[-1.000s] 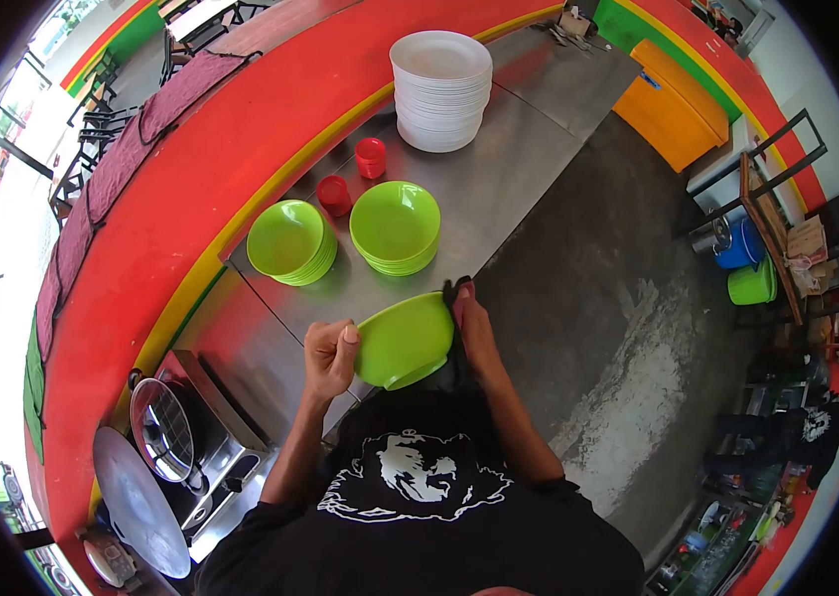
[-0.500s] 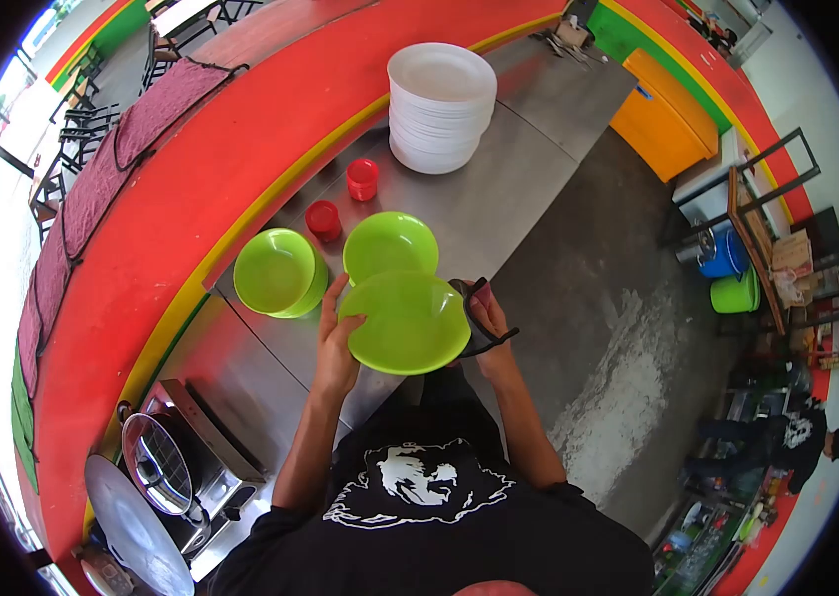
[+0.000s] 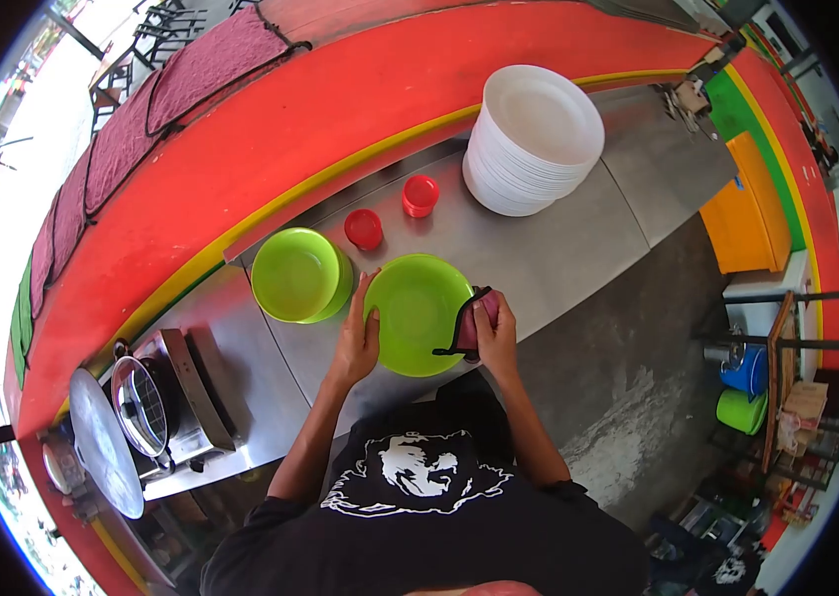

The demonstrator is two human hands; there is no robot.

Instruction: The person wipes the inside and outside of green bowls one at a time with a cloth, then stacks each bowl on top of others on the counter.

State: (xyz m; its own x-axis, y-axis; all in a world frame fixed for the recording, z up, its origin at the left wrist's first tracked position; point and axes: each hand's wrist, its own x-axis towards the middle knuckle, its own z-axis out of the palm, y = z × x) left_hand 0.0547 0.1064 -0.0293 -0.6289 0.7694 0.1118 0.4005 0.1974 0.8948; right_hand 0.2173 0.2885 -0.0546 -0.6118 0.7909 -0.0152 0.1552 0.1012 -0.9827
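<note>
A green bowl is held between both hands near the front edge of the steel counter. My left hand grips its left rim, with the thumb on the inner side. At the right rim my right hand presses a dark pink cloth with black edging against the bowl. Another stack of green bowls stands on the counter to the left. Just beyond are two red cups, one nearer and one farther right.
A tall stack of white plates stands farther back on the counter. To the left are a stove and a pan with a glass lid. A red ledge runs behind. A person in dark clothes is at the lower right.
The view has swung to the right. The held bowl is now over the spot of the other bowl, which no longer shows separately. The cloth lies farther across the bowl's right side.
</note>
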